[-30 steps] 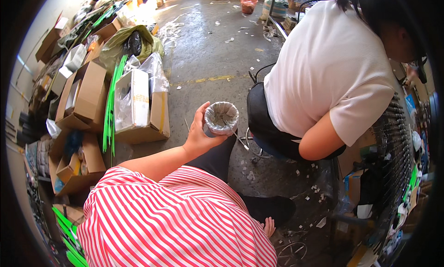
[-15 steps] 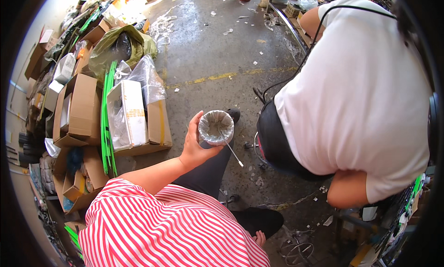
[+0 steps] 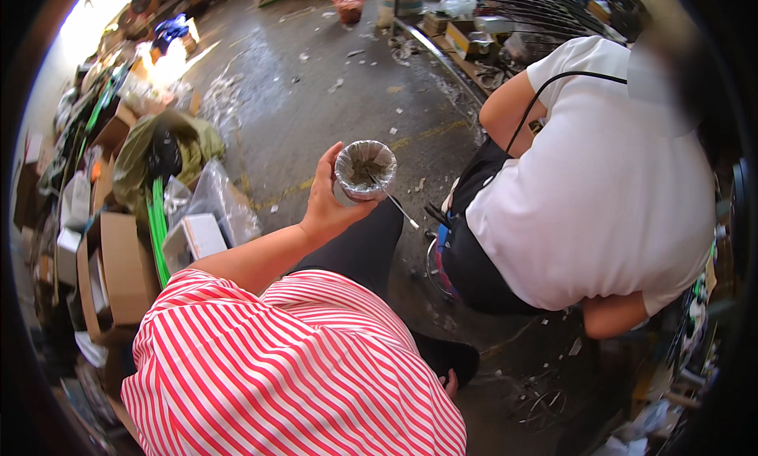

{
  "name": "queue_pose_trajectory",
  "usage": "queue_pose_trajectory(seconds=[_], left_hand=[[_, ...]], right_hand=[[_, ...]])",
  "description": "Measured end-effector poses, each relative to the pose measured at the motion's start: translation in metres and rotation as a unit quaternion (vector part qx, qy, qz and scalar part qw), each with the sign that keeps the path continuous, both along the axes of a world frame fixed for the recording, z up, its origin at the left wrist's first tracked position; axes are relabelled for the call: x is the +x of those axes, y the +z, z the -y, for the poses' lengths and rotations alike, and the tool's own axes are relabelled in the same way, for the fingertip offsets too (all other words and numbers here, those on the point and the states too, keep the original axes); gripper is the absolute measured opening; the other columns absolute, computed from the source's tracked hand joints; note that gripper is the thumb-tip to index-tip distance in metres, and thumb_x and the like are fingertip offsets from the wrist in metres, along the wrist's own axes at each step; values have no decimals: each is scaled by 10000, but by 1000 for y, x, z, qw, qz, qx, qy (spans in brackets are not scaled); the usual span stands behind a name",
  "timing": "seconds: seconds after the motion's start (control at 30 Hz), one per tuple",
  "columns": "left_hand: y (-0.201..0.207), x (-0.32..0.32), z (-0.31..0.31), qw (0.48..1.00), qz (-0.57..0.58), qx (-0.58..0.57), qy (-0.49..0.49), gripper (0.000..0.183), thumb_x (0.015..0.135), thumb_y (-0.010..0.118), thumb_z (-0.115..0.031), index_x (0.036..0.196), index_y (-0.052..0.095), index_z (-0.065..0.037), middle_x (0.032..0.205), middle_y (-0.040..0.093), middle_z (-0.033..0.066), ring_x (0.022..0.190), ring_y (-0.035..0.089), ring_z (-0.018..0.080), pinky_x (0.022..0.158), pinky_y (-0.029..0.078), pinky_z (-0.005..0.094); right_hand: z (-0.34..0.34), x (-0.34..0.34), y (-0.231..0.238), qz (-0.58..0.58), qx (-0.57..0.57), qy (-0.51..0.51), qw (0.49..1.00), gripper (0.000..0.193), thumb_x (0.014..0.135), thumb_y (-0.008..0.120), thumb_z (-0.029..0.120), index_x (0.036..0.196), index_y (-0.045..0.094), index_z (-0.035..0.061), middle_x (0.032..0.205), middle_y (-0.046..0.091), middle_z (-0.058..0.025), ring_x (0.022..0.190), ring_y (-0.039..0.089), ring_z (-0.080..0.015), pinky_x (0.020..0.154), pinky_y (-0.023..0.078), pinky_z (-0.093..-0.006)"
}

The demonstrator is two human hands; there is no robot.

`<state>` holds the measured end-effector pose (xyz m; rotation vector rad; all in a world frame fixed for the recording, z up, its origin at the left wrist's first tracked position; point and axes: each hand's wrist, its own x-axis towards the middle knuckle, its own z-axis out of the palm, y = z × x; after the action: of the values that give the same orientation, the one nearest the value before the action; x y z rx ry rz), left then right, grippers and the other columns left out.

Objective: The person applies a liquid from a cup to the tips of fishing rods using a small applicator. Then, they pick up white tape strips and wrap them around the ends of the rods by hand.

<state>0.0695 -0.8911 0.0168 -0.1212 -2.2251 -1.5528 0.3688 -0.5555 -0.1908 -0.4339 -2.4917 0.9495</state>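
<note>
My left hand (image 3: 325, 202) is wrapped round a small cup (image 3: 365, 189) lined with crinkled clear plastic, held out in front of me. Greyish-brown matter shows inside the cup. A thin stick (image 3: 400, 206) with a white tip leans out over its right-hand rim. Low in the picture, my right hand (image 3: 451, 383) rests against my dark-trousered leg, its fingers lying along it. Most of that hand is hidden behind my striped shirt, and nothing shows in it.
To my right sits a co-worker in a white shirt (image 3: 592, 187), back toward me. Cardboard boxes (image 3: 130, 278), green strips (image 3: 158, 227) and a olive sack (image 3: 170, 144) crowd the left. A reddish bucket (image 3: 349, 7) stands far ahead. Scraps litter the concrete floor (image 3: 316, 85).
The view has shifted, bringing more of the floor ahead into sight. My left hand still holds the cup, now slightly higher in the picture. The co-worker's upper arm shows more.
</note>
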Motion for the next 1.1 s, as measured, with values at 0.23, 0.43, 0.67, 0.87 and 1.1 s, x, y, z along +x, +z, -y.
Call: queue_pose_trajectory(seconds=[0.23, 0.43, 0.67, 0.87, 1.1], left_hand=[[-8, -51, 33, 998, 16, -12, -57, 940, 589, 768, -55, 1322, 180, -16, 1205, 419, 96, 1130, 435, 181, 969, 335, 296], [-45, -97, 45, 997, 33, 24, -71, 913, 577, 775, -181, 1289, 236, 13, 1183, 432, 127, 1106, 448, 202, 932, 366, 309], [-63, -164, 39, 991, 102, 35, -82, 926, 567, 771, -165, 1299, 228, -3, 1202, 424, 129, 1120, 440, 215, 949, 351, 310], [-44, -236, 48, 987, 100, 32, -119, 918, 580, 761, -152, 1304, 216, -4, 1197, 427, 127, 1121, 443, 215, 950, 357, 313], [-5, -331, 80, 972, 69, 30, -224, 933, 583, 751, -35, 1324, 183, -29, 1203, 422, 99, 1119, 445, 188, 962, 337, 297]], right_hand=[[85, -30, 22, -60, 71, -103, 990, 228, 845, 480, 140, 939, 589, -36, 965, 590, -157, 936, 545, -294, 840, 420, -417], [109, -29, -9, -40, 79, -120, 989, 238, 844, 468, 164, 846, 611, -26, 924, 592, -147, 889, 552, -287, 808, 430, -401], [116, -65, 16, 75, 123, -152, 978, 180, 759, 472, 159, 724, 607, 45, 800, 552, -101, 770, 535, -263, 702, 414, -387], [150, -129, 17, 66, 127, -151, 978, 214, 805, 481, 194, 736, 621, 48, 776, 539, -86, 717, 526, -252, 661, 415, -369], [239, -219, -12, -13, 52, -216, 975, 181, 822, 517, 173, 813, 612, 19, 848, 562, -136, 789, 554, -273, 705, 450, -373]])
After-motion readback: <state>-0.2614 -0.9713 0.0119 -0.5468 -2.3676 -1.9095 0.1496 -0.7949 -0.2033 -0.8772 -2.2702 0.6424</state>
